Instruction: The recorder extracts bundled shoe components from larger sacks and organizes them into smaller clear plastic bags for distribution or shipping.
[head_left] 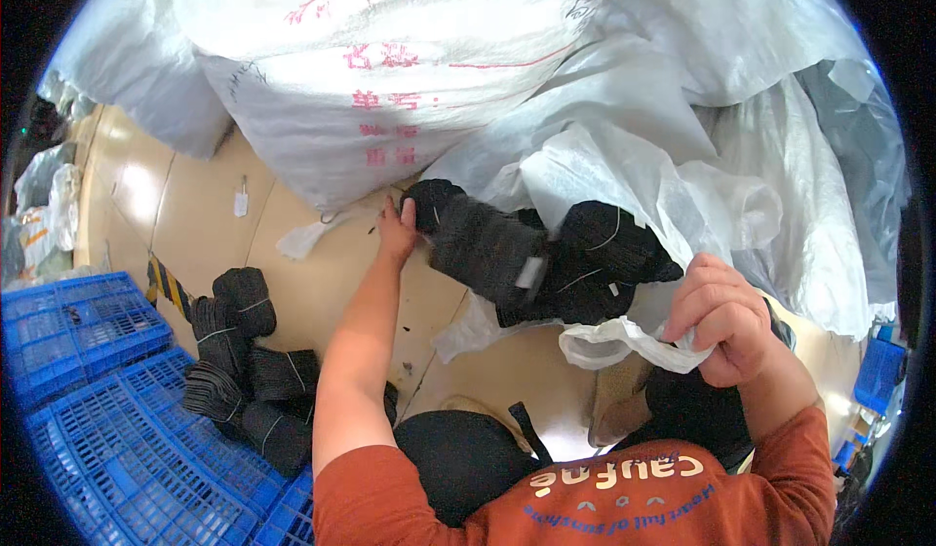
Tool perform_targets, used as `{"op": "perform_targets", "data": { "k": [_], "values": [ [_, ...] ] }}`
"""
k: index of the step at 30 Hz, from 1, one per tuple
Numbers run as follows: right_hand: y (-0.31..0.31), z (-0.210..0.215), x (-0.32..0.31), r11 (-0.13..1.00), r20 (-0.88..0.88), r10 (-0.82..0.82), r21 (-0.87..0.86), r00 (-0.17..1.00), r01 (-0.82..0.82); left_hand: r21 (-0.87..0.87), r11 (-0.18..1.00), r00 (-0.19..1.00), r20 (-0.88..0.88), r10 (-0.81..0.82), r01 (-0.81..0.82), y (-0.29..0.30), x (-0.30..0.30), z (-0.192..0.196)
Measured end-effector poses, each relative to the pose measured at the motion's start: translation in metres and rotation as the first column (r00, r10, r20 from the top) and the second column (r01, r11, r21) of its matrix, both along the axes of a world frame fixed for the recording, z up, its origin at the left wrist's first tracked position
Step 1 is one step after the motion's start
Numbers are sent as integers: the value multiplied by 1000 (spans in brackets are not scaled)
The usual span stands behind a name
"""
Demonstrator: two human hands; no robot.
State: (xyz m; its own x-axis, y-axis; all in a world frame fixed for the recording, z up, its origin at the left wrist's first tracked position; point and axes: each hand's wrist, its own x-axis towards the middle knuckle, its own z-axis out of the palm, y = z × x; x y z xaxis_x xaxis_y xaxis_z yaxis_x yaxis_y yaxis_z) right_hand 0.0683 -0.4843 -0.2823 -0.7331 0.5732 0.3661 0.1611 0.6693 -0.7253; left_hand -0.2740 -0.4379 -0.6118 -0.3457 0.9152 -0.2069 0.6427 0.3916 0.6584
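With its fingers closed round the end of a bundle of black ribbed fabric (487, 249), my left hand (397, 232) holds it at the mouth of a white plastic bag (624, 171). That bundle is slightly blurred and carries a small white label. My right hand (721, 317) grips the bag's rolled rim and keeps the opening apart. More black fabric bundles (609, 239), bound with thin string, lie inside the bag; its depth is hidden.
A large stuffed white woven sack (390, 78) with red print rises in front. Several tied black bundles (244, 341) sit at the left, against blue plastic crates (146, 448). A small white tag (241, 198) lies on the tiled floor (283, 195). Blue containers (879, 375) stand far right.
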Motion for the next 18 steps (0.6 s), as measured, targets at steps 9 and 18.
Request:
{"op": "perform_targets", "data": {
  "k": [9,18],
  "values": [
    [2,5,-3,994,-40,-13,107,999,17,-101,975,383,908,172,-200,-49,83,35],
    [10,48,44,915,-297,-284,200,912,350,-37,986,246,966,77,-163,-43,21,191]
  ]
}}
